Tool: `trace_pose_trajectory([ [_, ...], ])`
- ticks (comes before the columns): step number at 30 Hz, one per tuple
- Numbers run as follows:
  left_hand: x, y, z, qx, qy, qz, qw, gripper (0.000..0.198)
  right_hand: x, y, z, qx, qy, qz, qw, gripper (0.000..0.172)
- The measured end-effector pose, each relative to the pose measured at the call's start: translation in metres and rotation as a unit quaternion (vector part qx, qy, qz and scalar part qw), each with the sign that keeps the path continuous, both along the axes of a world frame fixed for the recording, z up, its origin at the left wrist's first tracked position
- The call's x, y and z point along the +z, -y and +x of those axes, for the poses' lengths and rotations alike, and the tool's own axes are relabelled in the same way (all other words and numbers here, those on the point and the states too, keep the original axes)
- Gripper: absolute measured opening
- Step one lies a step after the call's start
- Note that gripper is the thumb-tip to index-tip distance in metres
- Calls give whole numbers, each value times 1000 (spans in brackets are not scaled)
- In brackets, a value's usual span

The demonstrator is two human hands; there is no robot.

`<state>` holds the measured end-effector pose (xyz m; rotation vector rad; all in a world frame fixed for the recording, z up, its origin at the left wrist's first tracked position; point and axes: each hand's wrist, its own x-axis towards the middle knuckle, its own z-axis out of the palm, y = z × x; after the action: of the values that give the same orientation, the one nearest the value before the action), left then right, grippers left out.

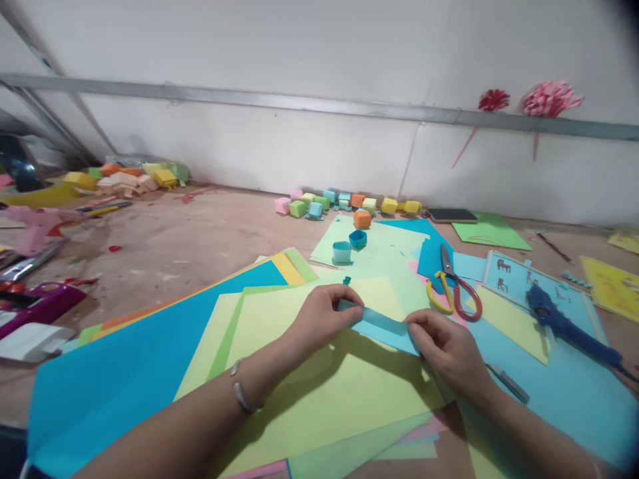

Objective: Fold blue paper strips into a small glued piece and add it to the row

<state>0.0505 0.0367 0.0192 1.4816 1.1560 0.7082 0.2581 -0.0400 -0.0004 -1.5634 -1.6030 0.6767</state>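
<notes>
A light blue paper strip [380, 326] is held flat between both hands over a pale yellow-green sheet [319, 392]. My left hand [324, 316] pinches the strip's left end with fingers closed; a silver bangle circles that wrist. My right hand [446, 349] pinches the strip's right end, fingers pressed together on it. Just beyond the hands lie two small paper cups, one pale blue [342, 252] and one darker blue [357, 239].
Yellow-and-red scissors [452, 293] lie right of the strip, a blue glue gun [564, 324] farther right. Coloured sheets, including a big blue sheet [124, 372], cover the table. A row of small paper boxes [349, 203] lines the wall; more boxes [124, 178] sit far left.
</notes>
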Motion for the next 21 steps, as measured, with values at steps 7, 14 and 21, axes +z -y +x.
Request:
trace_pose_trajectory([
  [7,8,1,-7,-136,-253,128,949,16,-3,-4,2,95,143,84,982,18],
  [14,6,1,1,-243,-341,210,883,15,-15,-4,3,142,237,112,954,15],
  [21,-8,6,0,-247,-321,279,871,16,-15,-3,2,156,254,133,945,18],
])
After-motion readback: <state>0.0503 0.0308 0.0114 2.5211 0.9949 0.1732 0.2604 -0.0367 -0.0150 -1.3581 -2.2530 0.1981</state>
